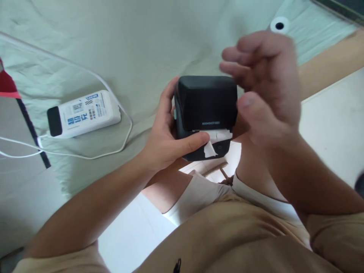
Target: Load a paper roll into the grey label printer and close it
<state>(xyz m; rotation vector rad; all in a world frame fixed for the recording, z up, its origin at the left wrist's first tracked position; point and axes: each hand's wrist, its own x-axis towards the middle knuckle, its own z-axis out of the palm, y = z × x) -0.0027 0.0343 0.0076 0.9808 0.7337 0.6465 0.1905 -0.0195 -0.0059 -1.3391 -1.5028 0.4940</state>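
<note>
A black label printer (209, 100) is held above my lap by my left hand (167, 140). The fingers wrap round its left side and the thumb presses near the front slot. From that slot sticks a strip of white label paper (218, 135), with a torn piece hanging down over the front edge. My right hand (267, 79) is raised just right of the printer, slightly blurred. Its fingers are bent and apart from the thumb, with nothing seen between them. Whether the right thumb touches the printer's side, I cannot tell.
On the pale green cloth (136, 49) to the left lies a white power bank (85, 113) with a white cable (129, 132) looping round it. A white paper roll (279, 25) stands at the upper right. Something red (8, 81) shows at the left edge.
</note>
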